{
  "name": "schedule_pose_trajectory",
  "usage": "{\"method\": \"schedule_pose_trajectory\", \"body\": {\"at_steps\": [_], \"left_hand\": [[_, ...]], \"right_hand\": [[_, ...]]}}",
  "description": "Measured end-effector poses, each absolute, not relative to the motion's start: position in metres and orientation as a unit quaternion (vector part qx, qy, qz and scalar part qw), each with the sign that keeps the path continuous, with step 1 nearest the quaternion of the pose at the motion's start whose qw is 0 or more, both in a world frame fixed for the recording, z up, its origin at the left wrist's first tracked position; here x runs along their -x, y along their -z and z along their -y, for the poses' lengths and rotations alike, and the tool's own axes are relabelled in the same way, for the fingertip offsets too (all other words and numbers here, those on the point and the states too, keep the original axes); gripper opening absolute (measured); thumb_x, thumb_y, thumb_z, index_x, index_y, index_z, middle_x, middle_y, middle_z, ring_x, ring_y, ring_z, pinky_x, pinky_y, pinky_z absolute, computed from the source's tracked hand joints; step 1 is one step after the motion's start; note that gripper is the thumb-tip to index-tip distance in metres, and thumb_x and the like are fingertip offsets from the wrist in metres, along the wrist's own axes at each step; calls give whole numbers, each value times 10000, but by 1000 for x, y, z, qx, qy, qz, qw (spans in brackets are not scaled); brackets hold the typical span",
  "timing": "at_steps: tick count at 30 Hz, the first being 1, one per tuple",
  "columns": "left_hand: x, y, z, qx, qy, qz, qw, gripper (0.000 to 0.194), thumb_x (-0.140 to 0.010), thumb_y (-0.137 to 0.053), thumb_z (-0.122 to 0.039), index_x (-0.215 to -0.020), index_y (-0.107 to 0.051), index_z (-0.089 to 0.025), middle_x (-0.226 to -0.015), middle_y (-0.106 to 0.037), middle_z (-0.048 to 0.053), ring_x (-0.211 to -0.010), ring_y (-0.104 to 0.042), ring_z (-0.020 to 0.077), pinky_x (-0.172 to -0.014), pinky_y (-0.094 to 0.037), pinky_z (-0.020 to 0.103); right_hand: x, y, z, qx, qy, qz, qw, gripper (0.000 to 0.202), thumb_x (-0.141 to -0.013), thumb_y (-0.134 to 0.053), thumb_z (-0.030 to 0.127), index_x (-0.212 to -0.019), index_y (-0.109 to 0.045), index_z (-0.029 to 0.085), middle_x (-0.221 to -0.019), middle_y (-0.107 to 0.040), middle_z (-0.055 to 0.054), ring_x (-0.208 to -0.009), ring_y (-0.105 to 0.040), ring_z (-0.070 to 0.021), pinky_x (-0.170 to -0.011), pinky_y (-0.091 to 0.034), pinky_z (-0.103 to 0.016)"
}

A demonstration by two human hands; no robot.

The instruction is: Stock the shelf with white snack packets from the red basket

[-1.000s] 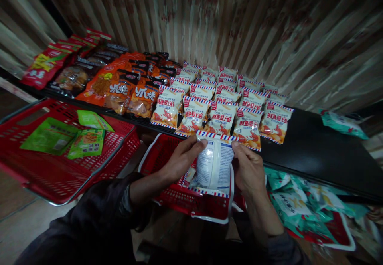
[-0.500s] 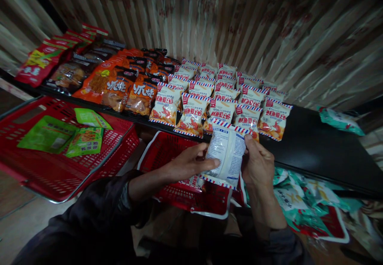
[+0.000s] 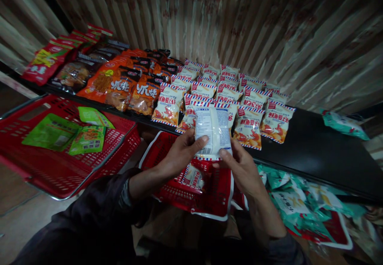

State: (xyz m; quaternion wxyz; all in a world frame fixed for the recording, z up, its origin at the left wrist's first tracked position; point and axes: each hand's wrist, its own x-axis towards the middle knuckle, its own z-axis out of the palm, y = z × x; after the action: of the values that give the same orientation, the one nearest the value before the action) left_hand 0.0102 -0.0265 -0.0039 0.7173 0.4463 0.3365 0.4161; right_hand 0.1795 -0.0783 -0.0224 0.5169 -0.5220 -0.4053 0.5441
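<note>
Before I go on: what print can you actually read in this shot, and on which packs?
"爪烧": white characters on the orange snack bags on the black shelf.
Red characters on the white striped-edge snack packs: too blurred to read.
Back print of the white pack held by left hand and right hand: too small.

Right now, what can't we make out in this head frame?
- Held snack packet: front faces away; back print too small.
- Left hand, right hand cover its lower corners.
- Red basket: contents partly hidden by hands.
- Teal packets: cut off under black shelf.
</note>
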Motion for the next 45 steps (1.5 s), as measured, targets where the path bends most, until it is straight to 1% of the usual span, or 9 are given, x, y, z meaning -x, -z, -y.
{"method": "schedule_pose_trajectory", "body": {"at_steps": [4,7,18,26,28,31,35,40,45], "left_hand": [[-10,7,25,-441,-412,-331,725,379,-756,-727,-477,-939,-677,-149,-856,-729,63,-748,-654,202,-727,-502,341],[-9,9,26,-410,-407,-339,742,339,-749,-736,-450,-890,-685,-146,-840,-723,68,-736,-648,201,-719,-503,344],[-12,10,26,-393,-423,-343,741,300,-786,-703,-397,-971,-667,-163,-958,-723,87,-917,-656,249,-813,-510,370],[-9,19,23,-528,-529,-385,542,626,-786,-708,-302,-1319,-384,-238,-1107,-580,58,-965,-572,187,-850,-502,355],[-7,21,22,-567,-558,-391,463,633,-768,-721,-260,-1310,-395,-268,-1119,-540,43,-962,-547,174,-864,-493,348],[-5,18,23,-617,-553,-401,391,407,-794,-670,-213,-1173,-530,-260,-1103,-509,39,-979,-514,173,-893,-475,341],[-3,9,29,-596,-527,-405,450,292,-813,-613,-214,-1102,-577,-230,-1042,-534,41,-1002,-517,189,-911,-461,349],[-2,-5,41,-469,-506,-352,633,286,-838,-630,-284,-1102,-543,-218,-1076,-617,46,-1065,-567,207,-878,-481,325],[-4,-16,49,-388,-495,-269,729,351,-832,-676,-353,-1132,-556,-214,-1187,-654,62,-1120,-600,253,-924,-477,360]], "right_hand": [[-172,25,79,527,-544,392,522,635,-728,-800,400,-1299,-556,267,-842,-706,27,-579,-616,-114,-599,-568,-277],[-169,23,79,523,-537,403,525,566,-746,-788,378,-1252,-576,239,-650,-642,60,-530,-570,-113,-554,-514,-256],[-165,16,81,536,-492,441,525,368,-773,-743,376,-1085,-611,232,-577,-585,75,-502,-513,-116,-531,-469,-272],[-163,13,83,563,-441,473,515,474,-780,-715,362,-1212,-586,216,-819,-719,13,-518,-552,-111,-527,-513,-271],[-162,16,84,575,-408,484,519,509,-784,-706,341,-1258,-575,210,-986,-738,-24,-679,-653,-146,-659,-571,-297],[-160,21,86,588,-341,513,525,546,-798,-687,308,-1320,-552,215,-1213,-692,-53,-996,-685,-206,-878,-569,-344],[-158,22,91,597,-241,585,493,567,-838,-639,273,-1386,-502,230,-1261,-675,-64,-1045,-689,-227,-890,-583,-370],[-156,14,99,548,-58,697,459,647,-839,-590,169,-1457,-415,243,-1275,-656,-93,-1068,-674,-239,-890,-580,-367],[-149,11,104,494,42,767,407,696,-847,-533,81,-1501,-330,201,-861,-669,-70,-711,-629,-193,-656,-572,-320]]}}
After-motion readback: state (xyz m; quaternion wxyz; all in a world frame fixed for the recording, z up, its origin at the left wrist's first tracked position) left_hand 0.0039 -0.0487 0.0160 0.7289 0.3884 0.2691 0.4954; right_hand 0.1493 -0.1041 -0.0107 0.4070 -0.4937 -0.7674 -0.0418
